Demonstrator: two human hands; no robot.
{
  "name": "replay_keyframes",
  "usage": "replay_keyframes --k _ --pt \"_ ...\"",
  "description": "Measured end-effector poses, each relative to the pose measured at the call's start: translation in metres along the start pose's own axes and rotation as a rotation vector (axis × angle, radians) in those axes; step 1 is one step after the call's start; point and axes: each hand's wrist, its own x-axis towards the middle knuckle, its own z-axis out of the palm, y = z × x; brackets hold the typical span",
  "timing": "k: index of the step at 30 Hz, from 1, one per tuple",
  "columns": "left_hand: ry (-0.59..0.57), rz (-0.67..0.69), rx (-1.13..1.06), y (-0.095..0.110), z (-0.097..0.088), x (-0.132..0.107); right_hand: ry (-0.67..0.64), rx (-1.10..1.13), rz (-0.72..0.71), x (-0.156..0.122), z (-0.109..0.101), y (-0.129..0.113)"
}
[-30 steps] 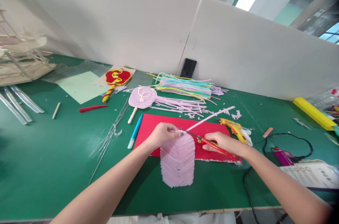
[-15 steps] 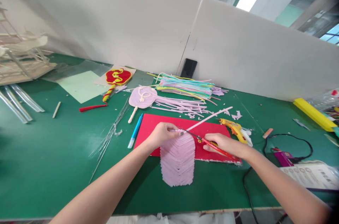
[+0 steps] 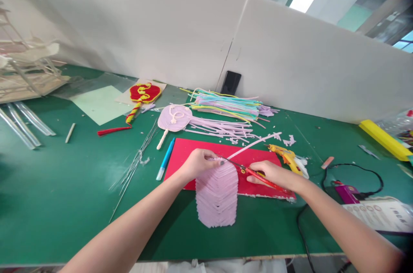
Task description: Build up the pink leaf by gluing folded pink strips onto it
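A pale pink piece built of layered pipe cleaners point(image 3: 217, 195) lies half on a red sheet point(image 3: 187, 152) on the green table. My left hand point(image 3: 197, 163) is closed on its top edge, pinching it. My right hand point(image 3: 272, 174) grips red-handled scissors point(image 3: 250, 172), whose blades reach the top of the pink piece where a long pink pipe cleaner point(image 3: 254, 144) sticks out toward the upper right.
A yellow glue gun point(image 3: 287, 156) lies right of the red sheet, a blue pen point(image 3: 165, 159) to its left. Behind are a pink fan shape point(image 3: 174, 119), a heap of coloured pipe cleaners point(image 3: 226, 107) and a red-and-yellow ornament point(image 3: 143, 94). Black cable point(image 3: 355, 167) and a purple device point(image 3: 345, 191) sit right.
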Motion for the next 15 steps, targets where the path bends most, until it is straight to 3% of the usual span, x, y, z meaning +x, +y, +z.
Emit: replay_keyframes --k 15 --pt "0.002 -0.02 0.013 0.0074 -0.0017 -0.0022 -0.017 0.002 0.001 -0.0075 -0.0032 -0.0065"
